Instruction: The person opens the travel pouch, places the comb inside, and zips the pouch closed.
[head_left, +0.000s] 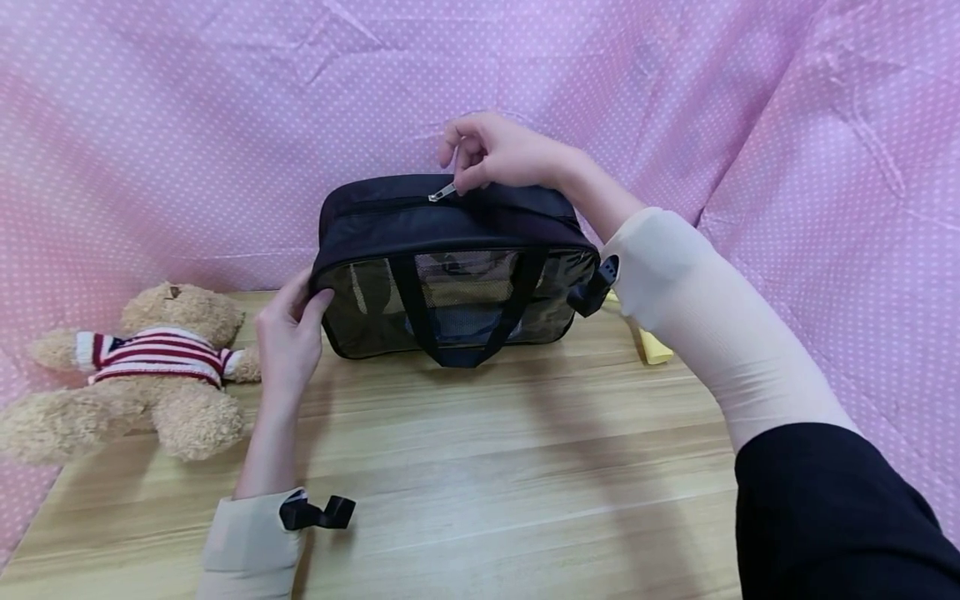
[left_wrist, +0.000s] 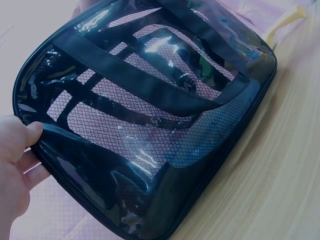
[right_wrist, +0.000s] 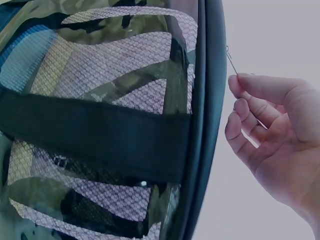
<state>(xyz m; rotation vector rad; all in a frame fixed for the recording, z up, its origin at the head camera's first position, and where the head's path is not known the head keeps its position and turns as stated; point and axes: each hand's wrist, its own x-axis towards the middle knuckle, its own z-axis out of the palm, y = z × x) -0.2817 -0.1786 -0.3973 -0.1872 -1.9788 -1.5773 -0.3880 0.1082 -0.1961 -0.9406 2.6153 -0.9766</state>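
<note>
A black bag with a see-through front panel, mesh and a strap handle stands upright on the table. My left hand grips its left side edge, with the thumb on the front panel and the other fingers behind. Above the bag's top, my right hand pinches the metal zipper pull between thumb and forefinger. The pull stands up from the zipper, a little left of the middle of the top. In the right wrist view the remaining fingers are loosely bent.
A teddy bear in a striped sweater lies on its back at the left. Something yellow lies on the wooden table to the right of the bag, partly behind my right sleeve. Pink dotted cloth hangs behind.
</note>
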